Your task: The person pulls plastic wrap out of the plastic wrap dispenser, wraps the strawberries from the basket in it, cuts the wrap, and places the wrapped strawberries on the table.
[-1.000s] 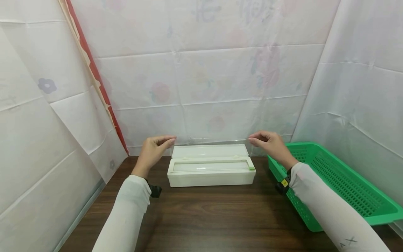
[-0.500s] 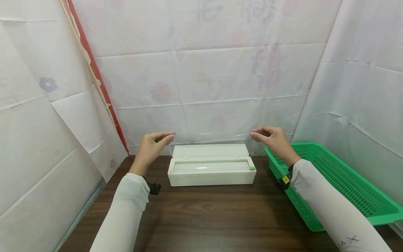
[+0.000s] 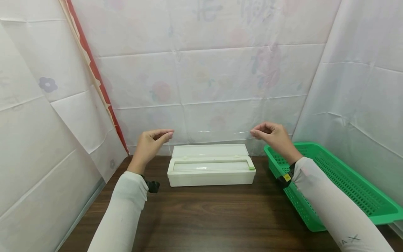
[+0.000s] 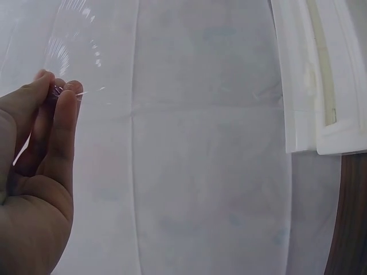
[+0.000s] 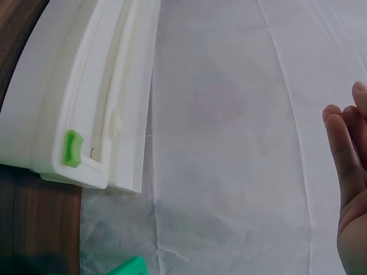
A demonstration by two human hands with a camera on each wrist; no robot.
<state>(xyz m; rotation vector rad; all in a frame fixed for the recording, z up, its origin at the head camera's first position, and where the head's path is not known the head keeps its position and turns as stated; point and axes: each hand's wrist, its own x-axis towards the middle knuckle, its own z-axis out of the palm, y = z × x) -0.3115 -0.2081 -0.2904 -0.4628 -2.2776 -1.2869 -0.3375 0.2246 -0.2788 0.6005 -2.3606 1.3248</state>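
Clear film (image 3: 205,131): stretched between your left hand (image 3: 150,146) and right hand (image 3: 274,139), in the air above the white box (image 3: 211,179); its faint side edges drop toward the box, but you cannot tell where they meet it.
Sleeves (image 3: 121,213): pale, over both your forearms.
Tabletop (image 3: 201,220): dark wood, beneath your arms and the box.
Green basket (image 3: 299,206): perforated, partly under your right forearm, apart from the box.
Left hand: your thumb and fingertips pinch the film's left end, which glints in the left wrist view.
Right hand: your thumb and fingertips meet at the film's right end, holding it.
Green slider (image 3: 251,168): at the box top's right end.
Lid (image 3: 210,150): raised along the box's far edge.
Sheeting (image 3: 214,77): white, creased, behind everything.
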